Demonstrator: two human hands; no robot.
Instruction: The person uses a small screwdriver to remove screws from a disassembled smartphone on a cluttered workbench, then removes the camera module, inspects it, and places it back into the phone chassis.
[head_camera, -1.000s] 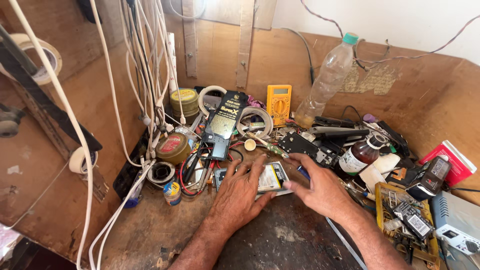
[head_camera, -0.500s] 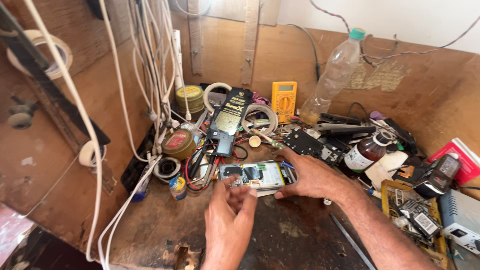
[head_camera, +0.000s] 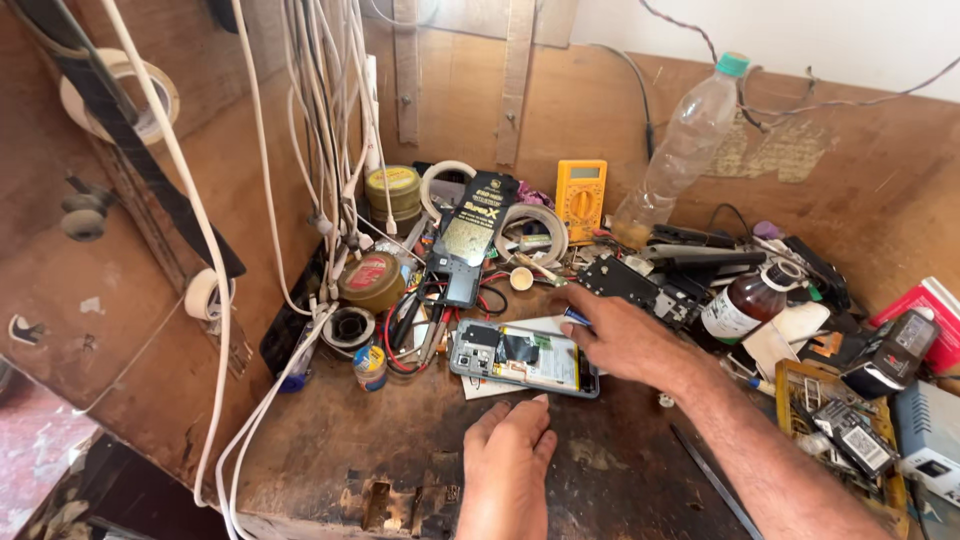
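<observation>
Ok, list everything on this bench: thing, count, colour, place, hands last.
opened phone: one, grey with yellow inside, bench centre
multimeter: one, yellow, against back wall
plastic bottle: one, clear with green cap, leaning at back
brown bottle: one, white label, right
round tins: two, gold-red, left
tape rolls: several, white, left wall
cables: many, white, hanging left
left hand: flat on bench, empty
right hand: at phone's right end

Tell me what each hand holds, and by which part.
Right hand pinches a small blue tool by its end, beside the opened phone. Left hand holds nothing.
</observation>
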